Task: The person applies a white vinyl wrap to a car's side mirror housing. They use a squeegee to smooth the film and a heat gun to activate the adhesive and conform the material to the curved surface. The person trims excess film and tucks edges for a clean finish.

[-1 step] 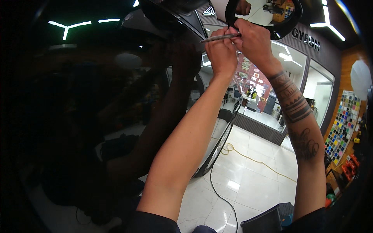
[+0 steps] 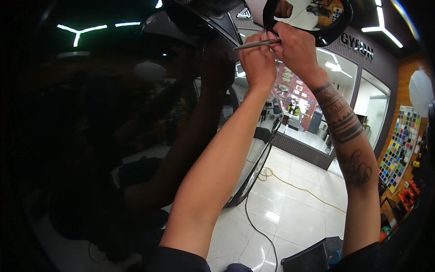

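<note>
Both my hands are raised together beside the side mirror (image 2: 346, 18) of a glossy black car (image 2: 113, 136). A slim, pen-like grey metal tool (image 2: 256, 44) is held in my right hand (image 2: 297, 45), its fingers closed round one end. The tool's narrow tip points left, across the back of my left hand (image 2: 259, 63). The left fingers are curled and pressed together just below the mirror, close to the right fingertips. Whatever they pinch is hidden. Below my hands a clear, shiny edge (image 2: 278, 100) shows, perhaps transparent film; I cannot tell whether either hand touches it.
The black car panel fills the left side, reflecting my arms. A yellow cord (image 2: 299, 187) and a black cable (image 2: 258, 229) lie on the white tiled floor (image 2: 290, 204). A black bin-like container (image 2: 308, 258) stands at lower right. A colour swatch board (image 2: 398, 147) hangs farther right.
</note>
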Motion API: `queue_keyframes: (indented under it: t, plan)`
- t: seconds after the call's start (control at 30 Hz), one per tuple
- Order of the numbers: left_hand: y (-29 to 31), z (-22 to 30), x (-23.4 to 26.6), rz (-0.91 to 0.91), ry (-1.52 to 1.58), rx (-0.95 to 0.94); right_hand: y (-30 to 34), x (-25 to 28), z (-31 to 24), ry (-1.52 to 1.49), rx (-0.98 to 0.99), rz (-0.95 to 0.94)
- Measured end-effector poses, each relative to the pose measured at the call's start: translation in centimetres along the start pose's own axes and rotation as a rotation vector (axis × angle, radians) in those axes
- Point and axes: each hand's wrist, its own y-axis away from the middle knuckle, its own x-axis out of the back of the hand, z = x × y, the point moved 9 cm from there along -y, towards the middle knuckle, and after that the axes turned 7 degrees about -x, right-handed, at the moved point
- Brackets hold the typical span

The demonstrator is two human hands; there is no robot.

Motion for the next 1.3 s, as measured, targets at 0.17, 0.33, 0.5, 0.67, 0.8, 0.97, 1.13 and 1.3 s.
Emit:
queue_keyframes:
  t: [0.17, 0.33, 0.5, 0.67, 0.8, 0.97, 1.13, 1.3]
  plan:
    - [0.2, -2.6, 0.6, 0.080, 0.310, 0.284, 0.0, -0.5, 0.0, 0.024, 0.007, -0.008]
    - [-0.5, -2.1, 0.7, 0.090, 0.410, 0.238, -0.6, -0.7, -0.1, 0.022, 0.023, -0.002]
    - [-0.8, -0.9, 1.6, 0.140, 0.331, 0.189, -0.2, -0.8, 0.2, 0.018, -0.004, 0.016]
    - [-1.3, -0.1, 2.2, 0.141, 0.237, 0.136, -0.4, -0.6, 0.3, 0.025, -0.032, 0.055]
    - [-1.2, -1.1, 1.8, 0.105, 0.213, 0.198, -0.5, -0.5, 0.4, 0.014, -0.069, 0.079]
    - [-1.1, -1.0, 2.2, 0.046, 0.179, 0.121, -0.4, -0.8, 1.0, -0.108, -0.071, 0.092]
    - [-0.3, -1.3, 2.3, 0.042, 0.207, 0.176, 0.2, 0.1, 0.2, -0.151, 0.030, 0.051]
    - [0.4, -0.6, 2.0, 0.002, 0.122, 0.154, 0.1, 0.1, -0.4, 0.046, 0.031, 0.123]
